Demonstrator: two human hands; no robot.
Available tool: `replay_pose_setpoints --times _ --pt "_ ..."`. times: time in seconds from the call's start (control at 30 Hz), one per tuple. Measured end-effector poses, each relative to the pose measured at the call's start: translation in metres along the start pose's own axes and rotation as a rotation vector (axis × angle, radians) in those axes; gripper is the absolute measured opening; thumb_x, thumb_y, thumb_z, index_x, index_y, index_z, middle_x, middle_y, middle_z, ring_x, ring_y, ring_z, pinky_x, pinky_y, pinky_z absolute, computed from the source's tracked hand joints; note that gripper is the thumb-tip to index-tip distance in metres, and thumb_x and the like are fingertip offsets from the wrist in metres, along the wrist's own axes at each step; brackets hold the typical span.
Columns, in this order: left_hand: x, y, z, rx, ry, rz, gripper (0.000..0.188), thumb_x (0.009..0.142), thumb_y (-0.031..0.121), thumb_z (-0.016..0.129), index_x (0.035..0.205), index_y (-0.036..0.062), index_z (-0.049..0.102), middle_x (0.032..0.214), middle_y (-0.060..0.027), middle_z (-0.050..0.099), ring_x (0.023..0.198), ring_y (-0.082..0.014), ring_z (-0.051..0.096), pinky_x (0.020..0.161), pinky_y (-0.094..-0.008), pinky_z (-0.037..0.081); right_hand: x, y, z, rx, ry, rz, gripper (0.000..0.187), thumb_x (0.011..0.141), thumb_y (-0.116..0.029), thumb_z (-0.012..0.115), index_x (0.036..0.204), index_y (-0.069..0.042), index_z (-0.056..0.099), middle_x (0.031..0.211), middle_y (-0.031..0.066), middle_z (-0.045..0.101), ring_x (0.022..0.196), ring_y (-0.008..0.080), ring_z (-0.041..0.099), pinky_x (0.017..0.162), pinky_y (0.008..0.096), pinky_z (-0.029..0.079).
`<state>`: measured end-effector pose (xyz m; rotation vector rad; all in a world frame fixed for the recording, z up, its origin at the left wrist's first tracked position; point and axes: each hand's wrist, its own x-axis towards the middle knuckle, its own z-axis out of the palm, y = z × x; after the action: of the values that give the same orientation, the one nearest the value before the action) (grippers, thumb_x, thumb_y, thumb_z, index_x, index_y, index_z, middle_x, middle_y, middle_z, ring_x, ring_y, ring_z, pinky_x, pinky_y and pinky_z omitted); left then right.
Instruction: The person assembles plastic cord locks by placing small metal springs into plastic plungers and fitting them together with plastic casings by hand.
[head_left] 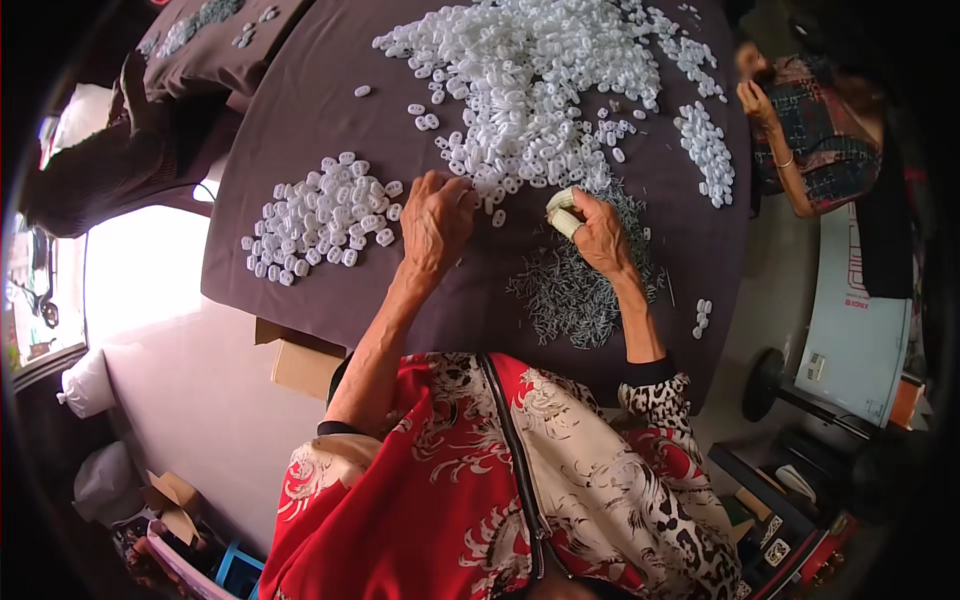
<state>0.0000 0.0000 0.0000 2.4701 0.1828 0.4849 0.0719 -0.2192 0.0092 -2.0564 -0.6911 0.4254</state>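
Table [300, 110]: three heaps white pieces [520, 90], too many to count; one grey fastener pile [575, 300]. Left hand [437, 228] by largest heap, fingers curled, grip hidden. Right hand [604, 240] over fastener pile, two taped fingers [565, 222] bent together; cannot tell if pinching. Pale panel [840, 350]: red lettering.

Glare bleaches the floor [145, 265] at left; the rim is black.

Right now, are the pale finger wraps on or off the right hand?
On: the pale wraps show around the thumb and a finger of the right hand, by the grey pins.
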Motion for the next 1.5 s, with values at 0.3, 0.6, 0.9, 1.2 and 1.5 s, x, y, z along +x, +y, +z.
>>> replay_pose_setpoints --times 0.3,0.6,0.9,1.2,1.5 --pt "0.055 -0.034 0.0 0.189 0.11 0.08 0.017 0.072 0.006 0.054 0.087 0.0072 0.062 0.08 -0.011 0.055 0.079 -0.0284 0.055 0.066 -0.0378 0.045 0.005 0.002 0.005 -0.009 0.024 0.011 0.02 0.075 0.002 0.043 0.09 -0.001 0.057 0.077 0.0067 0.063 0.069 0.0122 0.057 0.062 0.0251 0.043" --pt "0.057 -0.04 -0.006 0.033 -0.049 0.049 0.013 0.069 0.007 0.06 0.081 0.0042 0.06 0.076 -0.0116 0.057 0.071 -0.0273 0.057 0.063 -0.0351 0.046 0.007 0.005 0.006 0.013 0.072 0.004 0.019 0.072 -0.007 0.047 0.086 -0.001 0.058 0.071 0.0125 0.062 0.058 0.0218 0.056 0.055 0.031 0.043" --pt "0.046 0.065 -0.035 -1.417 -0.274 -0.549 0.014 0.08 0.009 0.061 0.089 -0.0005 0.058 0.073 -0.0027 0.057 0.064 -0.0106 0.054 0.06 -0.024 0.046 0.016 -0.075 -0.033 0.259 0.222 -0.264 0.015 0.079 -0.009 0.051 0.091 -0.001 0.058 0.083 0.0046 0.063 0.076 0.0098 0.059 0.068 0.0225 0.045" --pt "0.047 0.093 -0.042 -1.514 -0.179 -0.457 0.01 0.078 0.007 0.061 0.085 0.0002 0.056 0.075 -0.0041 0.059 0.063 -0.0092 0.055 0.061 -0.0216 0.045 0.012 -0.12 -0.033 0.033 0.426 -0.392 0.018 0.072 0.001 0.052 0.09 -0.002 0.057 0.079 0.0093 0.061 0.072 0.02 0.06 0.064 0.0279 0.046" --pt "0.044 0.102 -0.044 -1.524 -0.183 -0.441 0.012 0.078 0.008 0.062 0.086 -0.0011 0.058 0.073 -0.0039 0.059 0.064 -0.0091 0.054 0.061 -0.0215 0.044 0.011 -0.116 -0.035 -0.024 0.452 -0.423 0.024 0.068 0.001 0.047 0.09 -0.002 0.057 0.081 0.0106 0.06 0.071 0.0245 0.059 0.065 0.0294 0.046"
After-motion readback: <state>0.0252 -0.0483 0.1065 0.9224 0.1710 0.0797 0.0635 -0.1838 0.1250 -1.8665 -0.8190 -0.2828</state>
